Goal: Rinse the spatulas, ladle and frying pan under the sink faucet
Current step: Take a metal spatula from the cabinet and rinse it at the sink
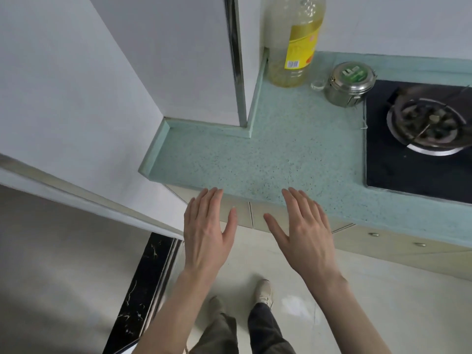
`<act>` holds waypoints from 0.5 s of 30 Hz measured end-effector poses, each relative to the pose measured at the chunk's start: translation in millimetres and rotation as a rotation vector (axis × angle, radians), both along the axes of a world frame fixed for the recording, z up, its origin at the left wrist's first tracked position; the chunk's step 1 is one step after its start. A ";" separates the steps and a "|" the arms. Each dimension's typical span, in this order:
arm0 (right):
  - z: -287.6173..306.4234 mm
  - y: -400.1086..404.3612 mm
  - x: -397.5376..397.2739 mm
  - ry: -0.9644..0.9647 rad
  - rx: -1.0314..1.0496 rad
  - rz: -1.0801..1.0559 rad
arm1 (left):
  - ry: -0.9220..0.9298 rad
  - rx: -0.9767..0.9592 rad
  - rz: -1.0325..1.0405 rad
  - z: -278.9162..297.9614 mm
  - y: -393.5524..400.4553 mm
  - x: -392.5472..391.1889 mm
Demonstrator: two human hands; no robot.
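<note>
While neither hand holds anything, I log the scene as follows.

Left hand (pixel 208 233): palm down, fingers (pixel 213 200) straight and spread a little, tips over the front edge of the worktop (pixel 268 154); whether they touch it I cannot tell.

Right hand (pixel 304 233): the same pose just beside it, fingers straight, gripping nothing. I judge both are held flat and level as a ready pose, not yet committed to any reach.

Task items: spatulas, ladle, frying pan, sink and faucet are all out of view (so I must look elsewhere before anything can be rinsed).

Beyond the fingertips, well apart:
- oil bottle (pixel 296 42), upright in the back corner against the wall, likely kept there close to the cooking.
- steel tin (pixel 351 84), lid clipped down, right of the bottle.
- small glass piece (pixel 318 85), between bottle and tin.

Beyond and right of my right fingers: gas hob (pixel 408 172) let into the worktop, its burner (pixel 429 123) bare, no pan on it.

Below the fingers: cabinet fronts (pixel 258 215) and pale floor (pixel 370 290).

Progress, as I judge it: rinsing not begun.
</note>
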State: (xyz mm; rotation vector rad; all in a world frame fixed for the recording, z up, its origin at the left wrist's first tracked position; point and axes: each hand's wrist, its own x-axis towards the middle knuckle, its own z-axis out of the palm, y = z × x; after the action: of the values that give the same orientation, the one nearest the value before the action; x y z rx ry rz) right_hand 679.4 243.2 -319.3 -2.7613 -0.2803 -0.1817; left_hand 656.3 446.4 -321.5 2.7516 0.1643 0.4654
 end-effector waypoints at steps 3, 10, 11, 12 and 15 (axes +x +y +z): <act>-26.2 7.4 0.9 0.054 0.002 -0.039 | 0.036 -0.027 0.002 -28.7 7.8 5.7; -91.6 26.0 -2.1 0.213 -0.003 -0.107 | 0.070 -0.159 0.022 -101.5 27.8 29.1; -99.9 29.9 -2.5 0.253 0.012 -0.123 | 0.092 -0.192 0.026 -111.2 28.6 32.4; -107.0 33.9 -1.5 0.303 0.040 -0.144 | 0.121 -0.238 0.040 -120.6 28.8 35.9; -125.2 44.2 5.6 0.498 0.251 -0.257 | 0.279 -0.452 0.132 -142.5 26.6 43.8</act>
State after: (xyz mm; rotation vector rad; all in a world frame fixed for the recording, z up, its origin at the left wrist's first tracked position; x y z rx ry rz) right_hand 685.0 287.4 -444.5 -2.4783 0.2141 0.3791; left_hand 700.1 473.0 -464.0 2.3517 0.4617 0.0587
